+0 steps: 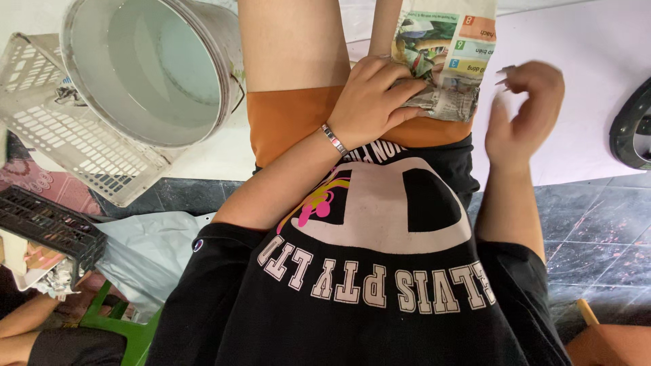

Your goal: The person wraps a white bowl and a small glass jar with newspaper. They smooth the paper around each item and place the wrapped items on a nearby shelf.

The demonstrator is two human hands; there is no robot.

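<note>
Newspaper bundle (pixel 444 64) sits on my lap, w/ my left hand (pixel 373 102) closed on its crumpled lower end, fingers (pixel 400 85) curled tight into the paper. Bracelet (pixel 334 139) on that wrist, just behind the fingers. My right hand (pixel 522 112) is blurred, just beside the bundle's right edge, fingers loosely spread, holding nothing, not touching the paper as far as I can tell. Past the left fingers, further out: grey bucket (pixel 152 68) w/ water, resting over a white plastic basket (pixel 61 129). Black crate (pixel 47 227) well off to the left.
</note>
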